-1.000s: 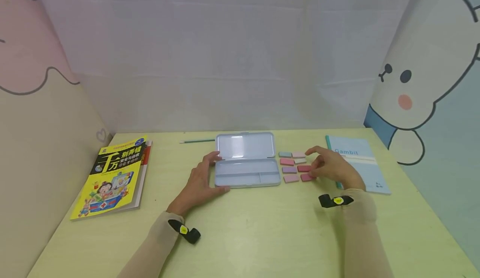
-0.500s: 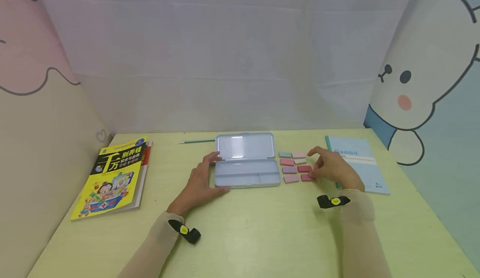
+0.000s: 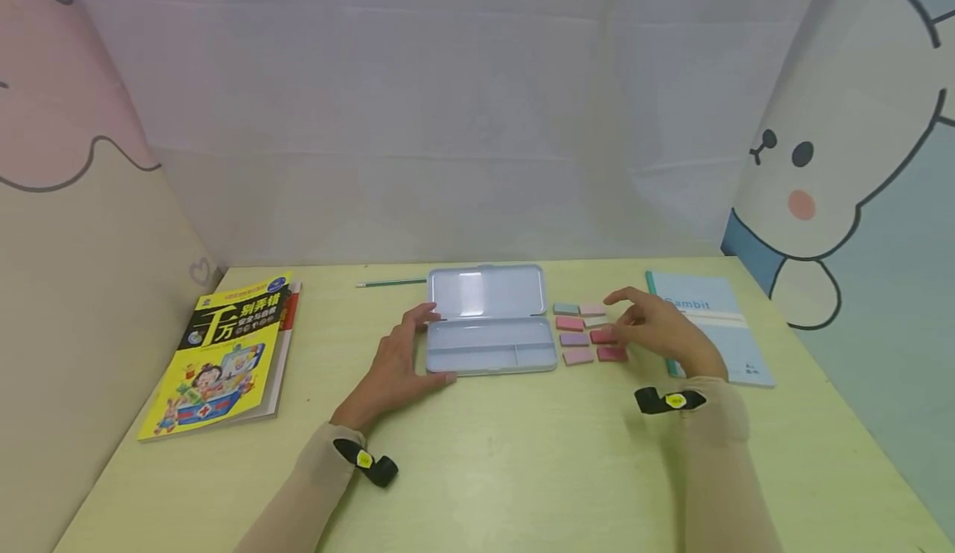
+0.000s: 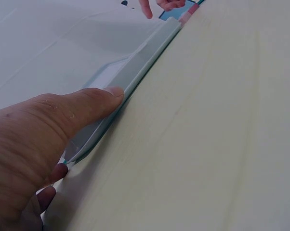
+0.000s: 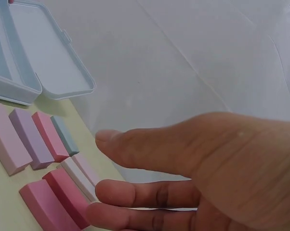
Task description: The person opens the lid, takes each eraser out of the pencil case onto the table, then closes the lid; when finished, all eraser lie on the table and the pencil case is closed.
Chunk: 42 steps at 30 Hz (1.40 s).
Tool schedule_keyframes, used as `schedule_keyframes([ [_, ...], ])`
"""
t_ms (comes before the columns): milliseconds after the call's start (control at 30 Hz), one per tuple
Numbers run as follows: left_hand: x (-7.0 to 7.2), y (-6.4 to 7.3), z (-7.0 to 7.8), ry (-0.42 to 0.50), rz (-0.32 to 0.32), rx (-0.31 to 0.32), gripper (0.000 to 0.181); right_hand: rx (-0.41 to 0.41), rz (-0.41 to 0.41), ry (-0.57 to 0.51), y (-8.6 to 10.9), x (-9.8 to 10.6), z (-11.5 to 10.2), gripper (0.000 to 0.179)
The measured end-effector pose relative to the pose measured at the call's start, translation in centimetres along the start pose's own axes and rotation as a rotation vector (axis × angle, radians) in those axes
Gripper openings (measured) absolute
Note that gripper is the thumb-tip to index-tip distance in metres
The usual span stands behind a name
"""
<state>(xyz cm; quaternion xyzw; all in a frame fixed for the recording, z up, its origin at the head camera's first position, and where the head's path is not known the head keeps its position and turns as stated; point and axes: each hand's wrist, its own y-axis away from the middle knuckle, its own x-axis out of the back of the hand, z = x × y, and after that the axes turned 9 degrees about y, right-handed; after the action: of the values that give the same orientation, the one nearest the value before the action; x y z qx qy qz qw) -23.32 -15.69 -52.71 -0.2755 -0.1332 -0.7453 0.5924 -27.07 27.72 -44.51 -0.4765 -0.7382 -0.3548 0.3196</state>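
Note:
A pale blue pencil case lies on the table with its lid folded back. My left hand holds its left end, the thumb on the front rim and the fingers around the side, as the left wrist view also shows. To the right of the case, several small pastel erasers lie in two columns. Over the right column is my right hand, its fingertips right at a dark pink eraser. Another dark pink eraser lies just in front. In the right wrist view, thumb and fingers are apart with nothing between them.
A pale blue notebook lies behind and right of my right hand. At the far left rests a yellow book on top of another. A green pencil lies behind, left of the lid. A white backdrop stands along the back edge.
My right hand has moved from the nearest dark pink eraser back to the one behind it. The nearest one now shows fully and sits slightly straighter. The left hand stays in place.

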Motion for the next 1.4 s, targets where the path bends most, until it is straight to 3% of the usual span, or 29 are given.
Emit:
schedule_keyframes([
  [233, 0.0, 0.1, -0.3, -0.005, 0.013, -0.015, 0.111, -0.003, 0.006, 0.001, 0.2, 0.1, -0.7, 0.059],
  [567, 0.0, 0.0, -0.3, -0.008, 0.021, 0.008, 0.112, 0.044, 0.098, 0.008, 0.1, 0.1, -1.7, 0.061],
  [900, 0.0, 0.0, -0.3, -0.041, 0.037, -0.047, 0.113, 0.094, 0.182, -0.03, -0.3, -0.2, -3.1, 0.064],
  [1167, -0.3, 0.0, -0.3, -0.052, 0.025, 0.03, 0.114, 0.172, 0.295, -0.162, -0.9, -1.1, -3.8, 0.065],
  [1400, -0.4, 0.0, 0.0, -0.063, 0.017, 0.034, 0.115, 0.206, 0.31, -0.189, -1.5, -2.0, -4.5, 0.064],
])
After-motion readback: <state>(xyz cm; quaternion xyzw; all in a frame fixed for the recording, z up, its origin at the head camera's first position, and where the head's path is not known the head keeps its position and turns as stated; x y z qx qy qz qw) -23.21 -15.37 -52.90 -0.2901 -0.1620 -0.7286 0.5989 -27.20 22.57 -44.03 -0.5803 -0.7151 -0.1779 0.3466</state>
